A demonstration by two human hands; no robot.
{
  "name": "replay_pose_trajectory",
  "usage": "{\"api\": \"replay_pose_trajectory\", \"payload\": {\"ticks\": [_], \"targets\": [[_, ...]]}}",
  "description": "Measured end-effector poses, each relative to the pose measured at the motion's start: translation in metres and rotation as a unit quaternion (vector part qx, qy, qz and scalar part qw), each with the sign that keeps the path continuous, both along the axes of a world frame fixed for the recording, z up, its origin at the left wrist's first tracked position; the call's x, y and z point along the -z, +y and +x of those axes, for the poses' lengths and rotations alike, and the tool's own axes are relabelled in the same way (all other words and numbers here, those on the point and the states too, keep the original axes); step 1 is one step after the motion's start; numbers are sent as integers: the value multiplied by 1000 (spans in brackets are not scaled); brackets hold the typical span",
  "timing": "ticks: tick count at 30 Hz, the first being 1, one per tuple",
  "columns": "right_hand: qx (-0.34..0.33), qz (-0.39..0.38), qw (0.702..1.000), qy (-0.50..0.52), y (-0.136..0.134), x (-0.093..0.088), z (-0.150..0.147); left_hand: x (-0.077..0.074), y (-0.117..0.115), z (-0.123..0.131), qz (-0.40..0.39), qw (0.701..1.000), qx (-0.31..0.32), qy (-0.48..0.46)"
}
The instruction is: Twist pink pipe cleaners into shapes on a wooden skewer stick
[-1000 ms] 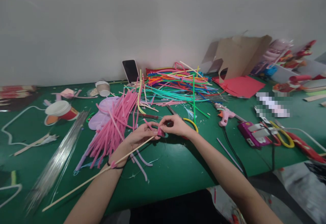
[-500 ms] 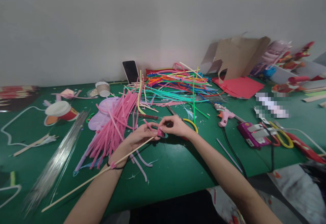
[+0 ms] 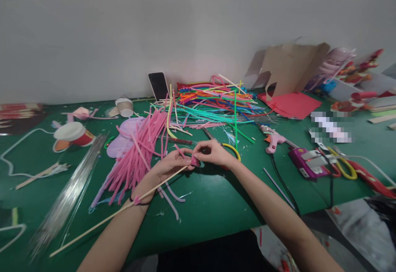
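Green felt-covered table [image 3: 216,202]: heap of pink fuzzy pipe cleaners [image 3: 139,156] left of centre. Long thin wooden stick [image 3: 102,222] runs diagonally up from lower left, lying across the left wrist. Left hand [image 3: 171,165] closed around its upper end. Right hand [image 3: 213,152] fingertips pinched on small pink fuzzy wad [image 3: 194,161] at stick tip, just above the table.

Craft workshop: green worktable [image 3: 216,206], heaped pipe cleaners [image 3: 213,99], glue gun [image 3: 272,140], white divider [image 3: 93,37].
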State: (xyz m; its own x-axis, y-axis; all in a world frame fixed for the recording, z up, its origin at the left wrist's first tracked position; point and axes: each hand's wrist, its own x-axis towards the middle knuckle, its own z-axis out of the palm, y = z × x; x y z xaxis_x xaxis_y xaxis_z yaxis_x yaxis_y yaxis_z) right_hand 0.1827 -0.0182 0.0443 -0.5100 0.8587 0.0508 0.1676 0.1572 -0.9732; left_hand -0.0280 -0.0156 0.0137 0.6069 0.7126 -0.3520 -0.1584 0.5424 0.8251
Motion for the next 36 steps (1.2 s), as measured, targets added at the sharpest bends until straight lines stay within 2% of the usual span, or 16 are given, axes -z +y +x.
{"api": "replay_pose_trajectory", "payload": {"ticks": [11,25,32,36], "targets": [[-7,6,1000,7,1,3,1,-4,0,1,-6,1000,2,6],[-8,-3,1000,18,3,9,-1,1,2,0,-5,1000,6,5],[87,-13,993,79,8,15,0,4,5,1,-2,999,-46,1],[119,-53,986,101,9,16,-1,-3,0,4,22,1000,-6,-7]]}}
